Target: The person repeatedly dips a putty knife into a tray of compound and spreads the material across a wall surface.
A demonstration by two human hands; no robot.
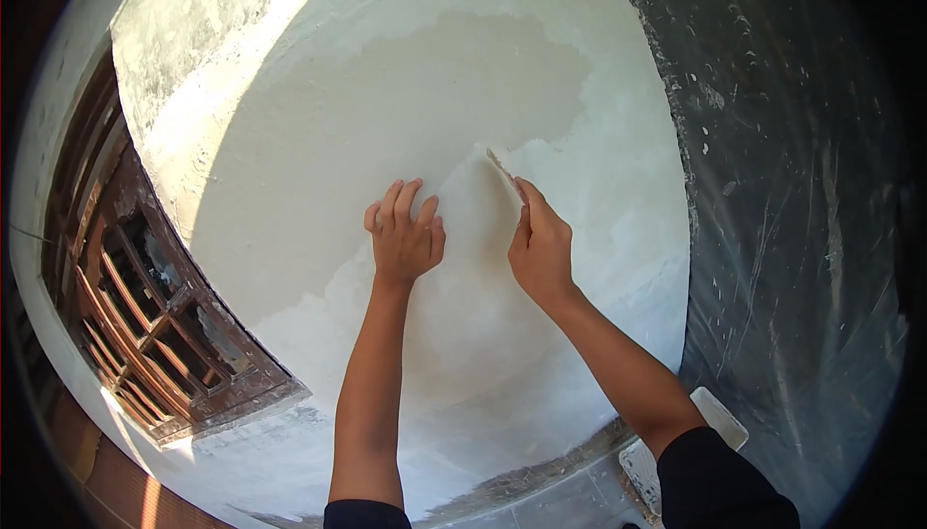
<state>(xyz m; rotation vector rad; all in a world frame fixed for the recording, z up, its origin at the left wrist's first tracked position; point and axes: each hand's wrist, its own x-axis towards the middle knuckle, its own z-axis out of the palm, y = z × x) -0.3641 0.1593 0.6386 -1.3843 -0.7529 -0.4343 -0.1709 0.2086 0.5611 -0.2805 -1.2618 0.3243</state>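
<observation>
Before me is a wall (579, 326) with a darker, damp-looking patch of plaster (463, 75) across its upper middle and paler coating below. My right hand (543, 247) grips a thin, flat putty knife (504, 175), seen nearly edge-on. Its tip meets the wall near the lower border of the darker patch, though its handle is mostly hidden in the fingers. To the left, my left hand (404, 235) has its fingers spread and slightly bent against the wall, holding nothing.
A brown wooden window frame with bars (159, 326) is set in the wall at left. Dark plastic sheeting (782, 220) hangs along the right. Low at right, a whitish tray (719, 416) sits near my right arm, above the grey floor (570, 502). Sunlight strikes the upper left wall.
</observation>
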